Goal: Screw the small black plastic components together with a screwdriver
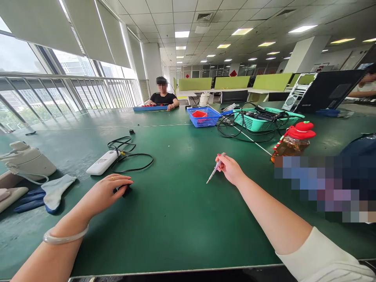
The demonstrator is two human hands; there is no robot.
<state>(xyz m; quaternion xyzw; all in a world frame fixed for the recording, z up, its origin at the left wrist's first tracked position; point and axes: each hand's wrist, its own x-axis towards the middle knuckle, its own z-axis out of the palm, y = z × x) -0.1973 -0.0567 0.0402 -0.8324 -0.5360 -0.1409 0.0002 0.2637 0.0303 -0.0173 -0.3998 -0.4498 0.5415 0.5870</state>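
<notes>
My right hand [230, 168] is closed round the clear handle of a small screwdriver [215, 172], its thin metal shaft slanting down and left above the green table [182, 223]. On the left, my left hand [110, 192] is closed over a small black object [127, 191], mostly hidden under the fingers; I cannot make out its kind. Just beyond that hand lies a white power strip [102, 162] with a coiled black cable [141, 168] and plug. Left of the hand is a white-and-blue work glove [57, 192].
A blue basket [204, 119] and a green basket [255, 124] full of black cables stand at the back. To the right is a red-lidded bottle [293, 141]. A white appliance [31, 162] stands at left. Across the table sits a person [163, 98] behind a blue tray [154, 108].
</notes>
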